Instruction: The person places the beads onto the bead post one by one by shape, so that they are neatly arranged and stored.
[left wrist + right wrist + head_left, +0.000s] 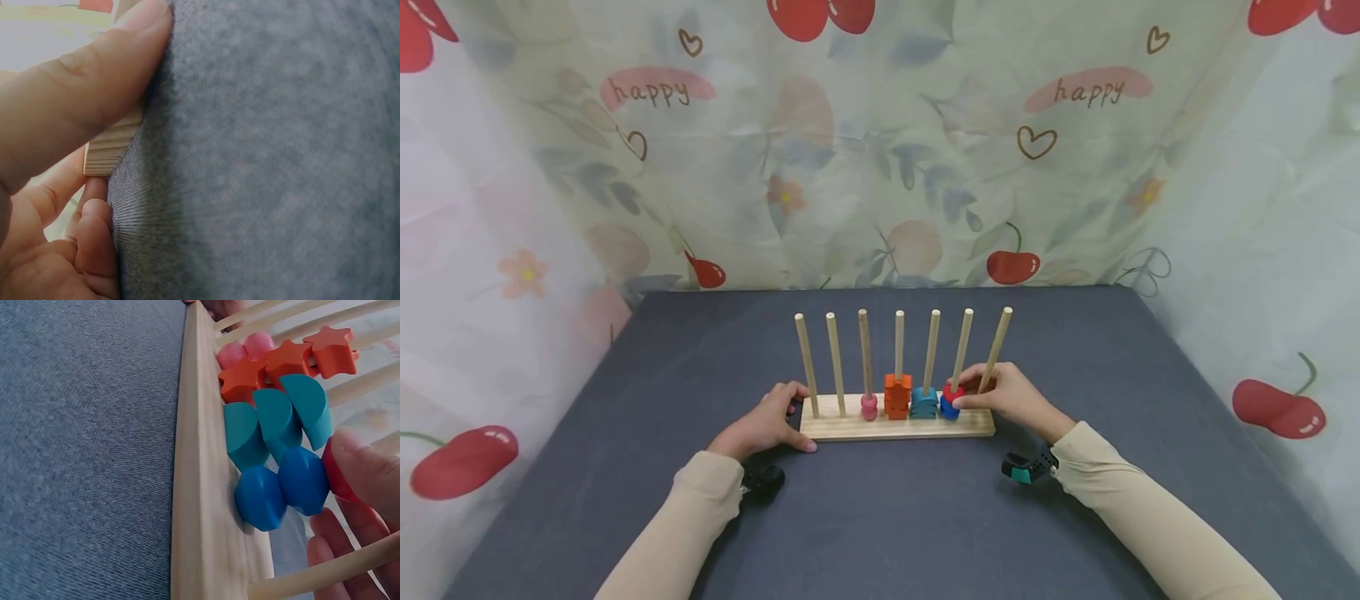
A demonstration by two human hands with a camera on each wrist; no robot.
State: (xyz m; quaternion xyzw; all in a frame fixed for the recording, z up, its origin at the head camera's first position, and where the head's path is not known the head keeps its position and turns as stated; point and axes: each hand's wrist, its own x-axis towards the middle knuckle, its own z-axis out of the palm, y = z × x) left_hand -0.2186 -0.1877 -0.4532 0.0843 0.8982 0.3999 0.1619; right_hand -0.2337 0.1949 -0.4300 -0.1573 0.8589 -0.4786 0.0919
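Note:
A wooden base (898, 429) with several upright pegs stands on the table. My left hand (767, 419) grips its left end, thumb along the front and fingers behind. In the left wrist view the base's end grain (109, 153) shows between thumb and fingers. My right hand (1011, 396) pinches a red bead (336, 472) on the second peg from the right, directly above two blue beads (279, 490). Beside these sit teal half-round beads (275, 419), orange star beads (287, 365) and two pink round beads (245, 351), each kind on its own peg. The red bead is partly hidden by my thumb.
The rightmost peg (997, 346) leans outward beside my right hand. Two pegs at the left, including the leftmost peg (806, 358), carry no beads. The dark grey tabletop (880, 517) stretches around the base, with a patterned curtain (880, 167) behind.

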